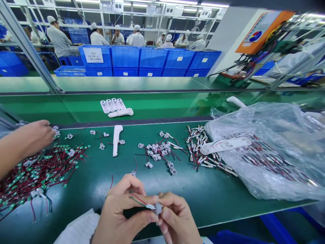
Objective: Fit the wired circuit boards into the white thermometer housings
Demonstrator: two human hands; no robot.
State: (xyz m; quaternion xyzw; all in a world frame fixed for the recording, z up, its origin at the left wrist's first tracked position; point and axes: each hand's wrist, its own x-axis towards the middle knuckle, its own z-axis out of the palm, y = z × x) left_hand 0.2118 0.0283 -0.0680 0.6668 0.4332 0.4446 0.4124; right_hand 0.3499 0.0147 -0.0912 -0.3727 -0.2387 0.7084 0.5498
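Close to the table's front edge, both my hands meet at a small grey plastic connector piece (158, 208). My left hand (127, 213) pinches its left side, where thin red, green and white wires (142, 201) come out between thumb and forefinger. My right hand (177, 215) grips the same piece from the right with closed fingertips, which hide part of it. Beyond my hands lies a loose group of grey plastic pieces (158, 150), some with wires. A white curved handle (116, 140) rests to the left of that group.
Another person's hand (38, 135) reaches over a heap of red-wired green boards (48, 166) at left. Right of centre lie metal-ended wires (196, 145), a white handle shell (225, 145) and a clear plastic bag (274, 176). White parts (113, 105) sit on the green conveyor (162, 105).
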